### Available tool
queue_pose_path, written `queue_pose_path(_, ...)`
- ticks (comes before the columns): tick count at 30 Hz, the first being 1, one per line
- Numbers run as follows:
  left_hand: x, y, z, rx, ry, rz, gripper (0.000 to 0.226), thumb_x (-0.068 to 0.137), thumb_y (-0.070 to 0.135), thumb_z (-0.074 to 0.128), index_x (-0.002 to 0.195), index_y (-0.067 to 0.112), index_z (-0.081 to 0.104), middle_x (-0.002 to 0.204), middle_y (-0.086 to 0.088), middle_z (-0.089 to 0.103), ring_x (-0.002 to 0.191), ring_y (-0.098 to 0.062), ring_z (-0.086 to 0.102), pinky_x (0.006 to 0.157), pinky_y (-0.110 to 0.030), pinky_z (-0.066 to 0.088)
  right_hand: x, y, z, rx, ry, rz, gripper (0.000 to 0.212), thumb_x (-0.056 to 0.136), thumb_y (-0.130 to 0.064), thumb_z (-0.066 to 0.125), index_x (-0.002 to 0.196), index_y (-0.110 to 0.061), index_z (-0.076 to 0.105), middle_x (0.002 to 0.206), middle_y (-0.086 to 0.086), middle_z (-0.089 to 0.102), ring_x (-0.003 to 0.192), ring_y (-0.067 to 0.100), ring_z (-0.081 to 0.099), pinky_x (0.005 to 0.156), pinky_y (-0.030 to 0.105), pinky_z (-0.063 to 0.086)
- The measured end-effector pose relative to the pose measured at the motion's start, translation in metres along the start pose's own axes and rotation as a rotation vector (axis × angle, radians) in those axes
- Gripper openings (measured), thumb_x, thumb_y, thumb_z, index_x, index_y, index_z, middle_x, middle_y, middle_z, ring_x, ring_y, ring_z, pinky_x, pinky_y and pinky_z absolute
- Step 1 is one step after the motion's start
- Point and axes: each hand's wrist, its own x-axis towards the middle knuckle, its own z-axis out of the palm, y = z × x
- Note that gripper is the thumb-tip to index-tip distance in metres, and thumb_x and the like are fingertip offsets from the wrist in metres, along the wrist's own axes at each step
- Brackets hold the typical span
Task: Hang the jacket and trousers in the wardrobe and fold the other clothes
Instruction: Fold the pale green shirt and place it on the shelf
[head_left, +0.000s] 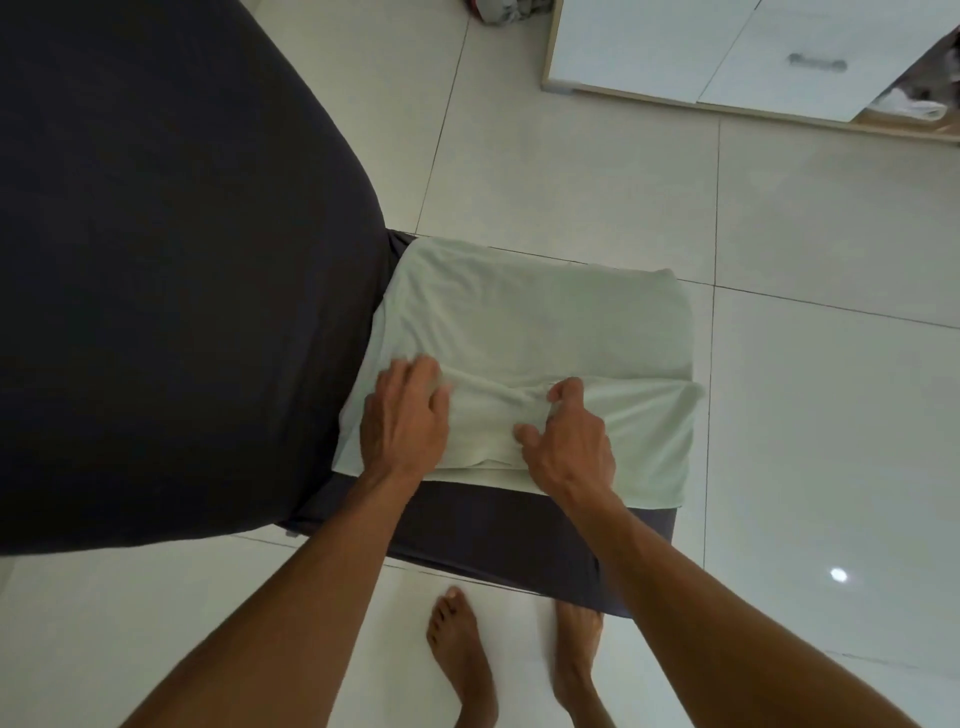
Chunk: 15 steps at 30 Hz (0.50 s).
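My left hand (402, 415) lies on the pale green cloth (535, 332) in the middle of the frame, palm down, fingers spread and nearly straight, pressing the fabric flat near its left edge. My right hand (566, 436) sits just beside it to the right, fingers curled, thumb and forefinger pinching a bunched ridge of the same cloth. The ridge runs between the two hands, and a folded layer lies along the cloth's lower edge.

The cloth is spread over a low dark-covered stool (493, 530), whose cover shows below the cloth, toward the lower centre. The stool's left end touches the bed (156, 260), a large dark mass filling the upper left and left of the frame.

My bare feet (462, 654) stand on the white tiled floor (831, 389) at the bottom centre, the right foot partly under the stool's edge.

In the upper right is a white wardrobe (727, 47) with a wooden base and a metal handle; its right door stands ajar, with something white lying inside at the bottom. A crumpled item (498, 10) lies at the top edge, too cut off to identify.
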Motion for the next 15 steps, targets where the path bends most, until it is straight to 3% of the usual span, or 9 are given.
queue_pose_path(2, -0.011, -0.005, 0.009, 0.116, -0.148, 0.03, 0.037, 0.099, 0.039, 0.05, 0.13, 0.02, 0.052, 0.128, -0.006, 0.049, 0.115, -0.03, 0.047, 0.09, -0.046, 0.044, -0.004, 0.003, 0.001, 0.067, -0.022, 0.036, 0.039, 0.089, -0.019, 0.066, 0.114, -0.027, 0.038, 0.089, 0.005, 0.062, 0.082, 0.03, 0.061, 0.071, 0.041, 0.049)
queue_pose_path(5, -0.018, -0.012, 0.015, 0.223, -0.202, -0.001, 0.05, 0.099, 0.046, 0.046, 0.145, 0.027, 0.038, 0.136, -0.004, 0.04, 0.119, -0.027, 0.04, 0.091, -0.042, 0.041, -0.006, 0.011, 0.001, 0.133, -0.005, 0.062, 0.035, 0.085, -0.014, 0.066, 0.108, -0.024, 0.04, 0.092, 0.009, 0.065, 0.083, 0.032, 0.062, 0.074, 0.04, 0.051)
queue_pose_path(9, -0.015, 0.001, 0.01, 0.257, -0.252, -0.032, 0.05, 0.099, 0.045, 0.045, 0.143, 0.024, 0.035, 0.136, -0.007, 0.038, 0.12, -0.028, 0.038, 0.091, -0.043, 0.041, -0.009, 0.019, -0.008, 0.085, -0.016, 0.062, 0.032, 0.088, -0.029, 0.067, 0.107, -0.023, 0.042, 0.094, 0.003, 0.061, 0.083, 0.029, 0.062, 0.073, 0.041, 0.054)
queue_pose_path(12, -0.016, 0.018, 0.005, 0.259, -0.196, -0.039, 0.046, 0.098, 0.046, 0.047, 0.135, 0.018, 0.042, 0.131, -0.011, 0.045, 0.117, -0.031, 0.043, 0.087, -0.046, 0.042, -0.011, 0.028, -0.022, 0.048, 0.019, 0.05, 0.021, 0.093, -0.033, 0.062, 0.106, -0.022, 0.049, 0.1, 0.0, 0.062, 0.087, 0.025, 0.061, 0.075, 0.037, 0.052)
queue_pose_path(15, -0.023, 0.045, 0.011, 0.211, -0.138, 0.095, 0.045, 0.097, 0.043, 0.049, 0.135, 0.019, 0.046, 0.129, -0.01, 0.049, 0.115, -0.03, 0.046, 0.088, -0.047, 0.044, -0.008, 0.052, -0.045, 0.008, 0.103, 0.058, 0.014, 0.096, -0.03, 0.056, 0.108, -0.023, 0.054, 0.109, -0.001, 0.06, 0.089, 0.021, 0.058, 0.078, 0.037, 0.051)
